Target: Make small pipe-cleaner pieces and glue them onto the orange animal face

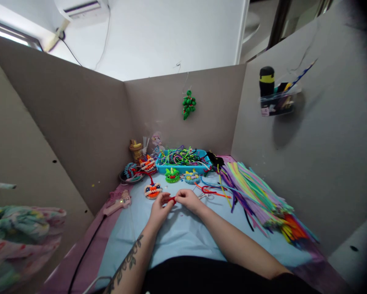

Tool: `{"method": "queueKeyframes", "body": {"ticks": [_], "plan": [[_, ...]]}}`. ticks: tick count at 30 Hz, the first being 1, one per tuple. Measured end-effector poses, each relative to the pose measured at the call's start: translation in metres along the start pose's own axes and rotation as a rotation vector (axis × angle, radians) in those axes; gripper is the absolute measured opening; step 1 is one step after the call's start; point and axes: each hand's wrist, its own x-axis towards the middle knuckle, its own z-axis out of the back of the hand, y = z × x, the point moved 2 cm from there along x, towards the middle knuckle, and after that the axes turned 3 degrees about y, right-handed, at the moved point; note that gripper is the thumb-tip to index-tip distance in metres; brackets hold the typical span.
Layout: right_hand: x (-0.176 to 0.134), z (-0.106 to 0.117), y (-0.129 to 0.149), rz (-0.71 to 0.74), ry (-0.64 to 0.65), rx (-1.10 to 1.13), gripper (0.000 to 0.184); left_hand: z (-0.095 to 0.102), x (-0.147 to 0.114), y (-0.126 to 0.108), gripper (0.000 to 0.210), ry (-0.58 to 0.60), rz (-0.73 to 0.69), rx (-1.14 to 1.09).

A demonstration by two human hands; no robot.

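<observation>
The left hand [160, 204] and the right hand [187, 199] meet near the middle of the table, above a light blue cloth [189, 237], and the fingertips of both pinch a small red piece [173, 200] between them; its exact shape is too small to tell. Just to the left of the left hand sits an orange and white animal head [153, 191]. Just to the right of the right hand lie scissors [206, 197], near some loose red and orange stems. Farther back, a green animal head [172, 175] and a light blue one [191, 177] stand side by side in front of a blue tray [183, 169] heaped with tangled fuzzy stems. On the far left is a bowl [130, 179] with things in it, and nearer on that side rests a pink glue gun [119, 204]. A large bundle of colored stems [257, 192] spreads along the right side.
</observation>
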Motion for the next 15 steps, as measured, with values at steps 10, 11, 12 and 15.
{"method": "queueKeyframes", "body": {"ticks": [10, 11, 12, 15], "plan": [[0.0011, -0.0007, -0.0061, -0.054, 0.017, 0.015, 0.018, -0.001, 0.0, 0.0023, 0.022, 0.059, 0.035, -0.052], [0.001, -0.0009, -0.0064, -0.073, 0.011, 0.017, 0.018, -0.0009, 0.0004, 0.0026, 0.022, 0.056, 0.032, -0.046], [0.0007, -0.001, -0.0064, -0.091, 0.004, 0.016, 0.019, -0.0009, 0.0006, 0.0028, 0.022, 0.051, 0.028, -0.039], [-0.0005, -0.0022, -0.0047, -0.137, -0.015, 0.018, 0.019, -0.0016, 0.001, 0.0031, 0.021, 0.042, 0.017, -0.017]]}}
